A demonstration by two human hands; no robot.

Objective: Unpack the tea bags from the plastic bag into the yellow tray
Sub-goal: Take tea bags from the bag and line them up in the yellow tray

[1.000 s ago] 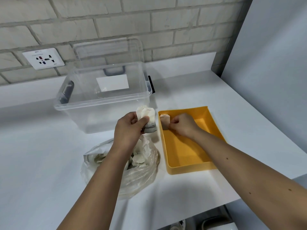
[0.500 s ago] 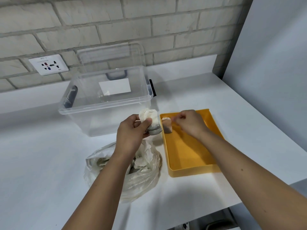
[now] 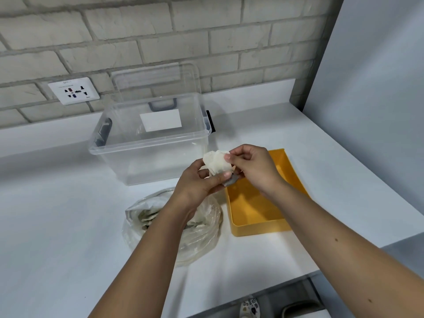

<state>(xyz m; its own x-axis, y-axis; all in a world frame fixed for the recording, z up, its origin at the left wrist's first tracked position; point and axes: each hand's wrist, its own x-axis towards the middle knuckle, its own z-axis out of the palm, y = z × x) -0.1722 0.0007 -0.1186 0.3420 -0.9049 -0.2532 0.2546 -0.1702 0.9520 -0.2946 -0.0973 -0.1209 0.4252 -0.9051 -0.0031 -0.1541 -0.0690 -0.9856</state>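
Left hand (image 3: 197, 182) and right hand (image 3: 252, 168) pinch tea bags (image 3: 216, 162); yellow tray (image 3: 259, 228) seemingly near-empty, plastic bag (image 3: 202, 239) mostly full.

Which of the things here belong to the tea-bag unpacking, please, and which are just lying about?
In the job: tea bags, held by left hand and right hand; plastic bag; yellow tray.
Lying about: clear storage box; lid; wall socket.

You worked in bright, even light from overhead. The clear box (image 3: 149, 143) cast a soft shadow on the white counter (image 3: 57, 214) toward 3 o'clock, and your right hand (image 3: 252, 171) dimmed the yellow tray (image 3: 252, 212) beneath it. The brick wall (image 3: 206, 42) bowed at 9 and 3 o'clock; detail looked slightly soft.
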